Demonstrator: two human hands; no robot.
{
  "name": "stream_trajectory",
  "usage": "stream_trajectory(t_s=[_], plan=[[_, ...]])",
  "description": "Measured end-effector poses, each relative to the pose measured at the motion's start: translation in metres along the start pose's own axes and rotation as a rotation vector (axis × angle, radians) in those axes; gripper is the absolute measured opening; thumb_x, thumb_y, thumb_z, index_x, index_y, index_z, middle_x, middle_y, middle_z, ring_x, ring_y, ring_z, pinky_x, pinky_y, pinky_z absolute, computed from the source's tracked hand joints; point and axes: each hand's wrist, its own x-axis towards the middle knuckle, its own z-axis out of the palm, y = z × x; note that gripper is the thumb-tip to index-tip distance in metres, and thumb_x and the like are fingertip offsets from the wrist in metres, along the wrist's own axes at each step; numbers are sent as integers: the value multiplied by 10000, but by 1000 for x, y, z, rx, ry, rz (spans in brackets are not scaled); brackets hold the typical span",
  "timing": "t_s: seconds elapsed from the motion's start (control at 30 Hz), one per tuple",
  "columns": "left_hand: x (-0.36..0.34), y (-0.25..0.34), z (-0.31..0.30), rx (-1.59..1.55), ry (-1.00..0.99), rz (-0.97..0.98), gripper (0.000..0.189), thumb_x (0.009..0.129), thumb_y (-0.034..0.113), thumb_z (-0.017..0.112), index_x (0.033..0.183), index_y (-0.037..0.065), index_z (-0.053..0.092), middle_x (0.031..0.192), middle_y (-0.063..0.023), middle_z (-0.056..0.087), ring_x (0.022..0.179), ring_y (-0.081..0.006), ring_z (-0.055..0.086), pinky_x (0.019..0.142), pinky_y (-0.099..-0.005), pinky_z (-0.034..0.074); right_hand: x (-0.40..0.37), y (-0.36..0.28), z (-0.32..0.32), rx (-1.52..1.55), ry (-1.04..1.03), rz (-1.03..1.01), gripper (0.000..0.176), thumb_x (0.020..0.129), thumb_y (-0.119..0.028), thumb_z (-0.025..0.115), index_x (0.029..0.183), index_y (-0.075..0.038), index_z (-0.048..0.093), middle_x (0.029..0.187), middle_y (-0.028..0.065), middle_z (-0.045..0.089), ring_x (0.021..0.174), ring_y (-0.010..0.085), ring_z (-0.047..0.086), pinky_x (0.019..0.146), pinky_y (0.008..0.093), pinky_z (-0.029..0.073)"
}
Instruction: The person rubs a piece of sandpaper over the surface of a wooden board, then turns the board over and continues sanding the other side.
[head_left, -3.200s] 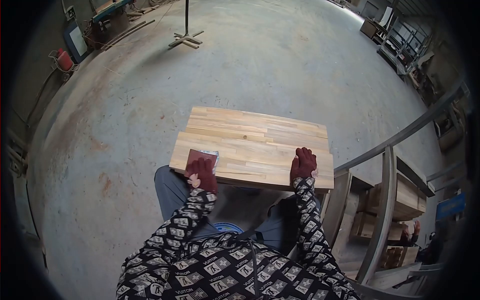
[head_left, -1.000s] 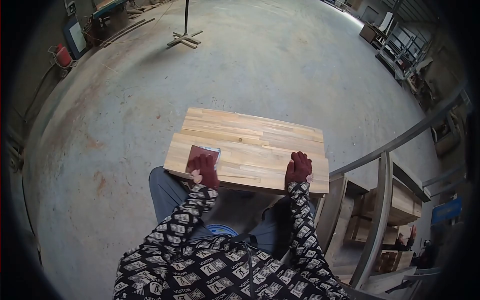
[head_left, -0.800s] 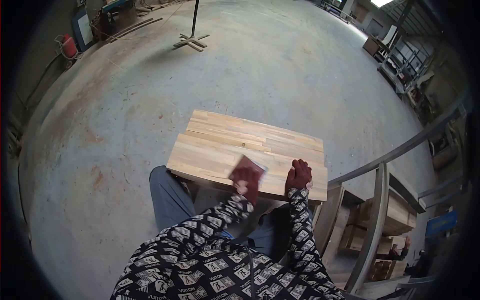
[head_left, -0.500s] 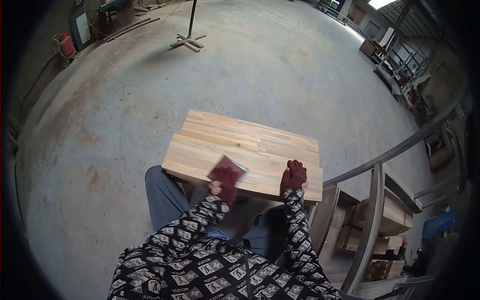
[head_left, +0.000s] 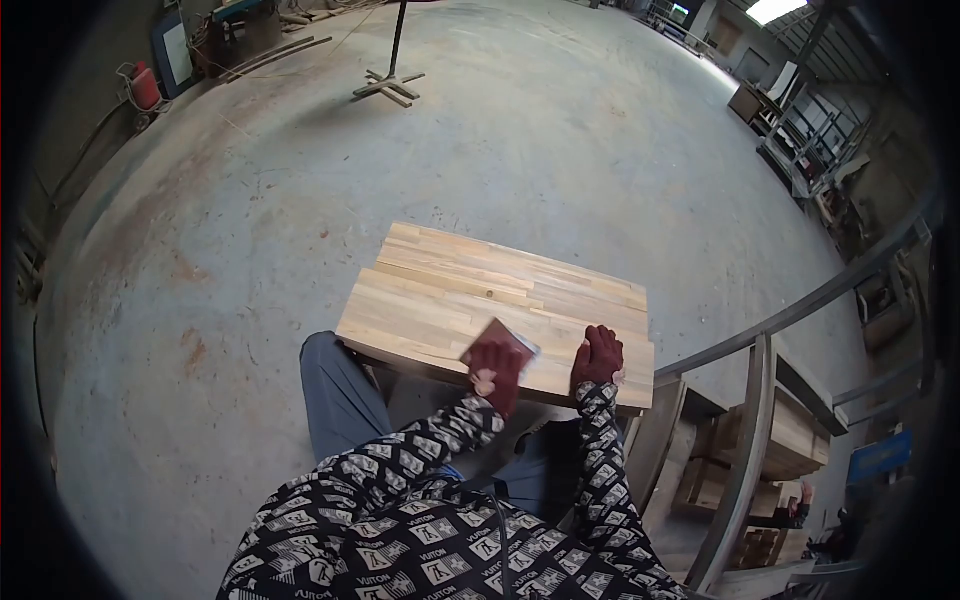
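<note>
Two pale wooden boards (head_left: 420,310) made of joined strips lie in front of me, above my knees, the nearer one set slightly to the left of the farther one. My left hand (head_left: 497,372), in a dark red glove, presses a folded reddish-brown sheet of sandpaper (head_left: 492,336) against the nearer board close to its front edge. Some bare skin shows at the side of this glove. My right hand (head_left: 599,356), gloved the same way, rests palm down on the right end of that board with nothing in it. What supports the boards is mostly hidden.
A metal frame (head_left: 745,450) with wooden pieces (head_left: 790,440) on it stands close on my right. Farther off on the concrete floor (head_left: 540,140) is a pole on a crossed wooden base (head_left: 390,88). A red cylinder (head_left: 145,88) stands by the left wall.
My left hand has slid the sandpaper to the right along the board, closer to my right hand. The right hand stays on the board. The whole view has shifted slightly.
</note>
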Motion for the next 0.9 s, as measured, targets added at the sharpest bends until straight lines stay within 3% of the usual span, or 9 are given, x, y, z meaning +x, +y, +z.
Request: stream_trajectory(t_s=[0.17,0.23,0.33,0.43,0.53,0.63,0.73,0.83,0.9], plan=[[-4,-12,-31,-165,-121,137,329,739,163,635,1044,51,581,1052,-167,584,1034,-351,559,932,-484,438,1,-2,-1,-6,-26,-9,231,837,-38,593,1064,-26,635,1058,180,636,1018,395,582,898,478,460],[-13,-47,-30,-155,57,73,401,676,97,623,1073,49,590,1017,-173,560,974,-383,549,890,-510,423,1,-1,0,-1,25,-30,224,837,-39,593,1057,-27,632,1050,180,634,1016,397,581,895,479,460],[-17,-112,-47,119,112,-36,305,735,153,680,1016,55,612,967,-167,570,937,-358,562,824,-515,428,3,0,-1,8,3,-22,227,815,-57,600,1040,-27,616,1023,166,622,1007,384,578,859,488,444],[-1,-119,-86,229,-158,-186,387,733,164,657,1094,57,570,1125,-165,564,1065,-350,534,948,-511,405,1,4,3,-16,45,-44,221,813,-54,601,1033,-28,616,1013,163,618,993,379,577,855,485,444],[7,-93,-55,349,-144,-321,358,758,191,636,1091,76,568,1146,-147,560,1079,-342,530,955,-516,408,0,2,3,6,48,-38,220,811,-50,602,1030,-28,617,1011,161,616,994,378,576,857,483,442],[-12,-61,28,222,70,-87,295,829,200,578,1096,72,580,1094,-162,569,1061,-365,544,1005,-530,414,0,2,2,31,41,-24,238,839,-41,591,1071,-9,639,1060,195,650,1042,405,594,906,490,453],[2,8,6,17,28,18,257,797,199,593,1022,74,581,1008,-126,568,970,-321,554,890,-479,438,0,-1,-2,16,-3,-6,240,840,-42,589,1073,-15,641,1065,195,649,1043,405,594,908,482,456],[-5,10,-11,-185,53,191,269,745,157,624,992,57,591,1021,-133,575,974,-330,563,872,-486,457,-1,3,3,8,-2,-10,208,825,-48,593,1030,-32,621,1024,176,630,1008,402,581,883,486,449],[-12,-7,-23,-322,78,118,320,726,138,635,1029,42,600,1062,-156,580,998,-351,564,898,-502,454,1,2,0,10,-15,-6,193,824,-50,592,1015,-35,613,1012,172,624,998,399,577,876,485,448]])
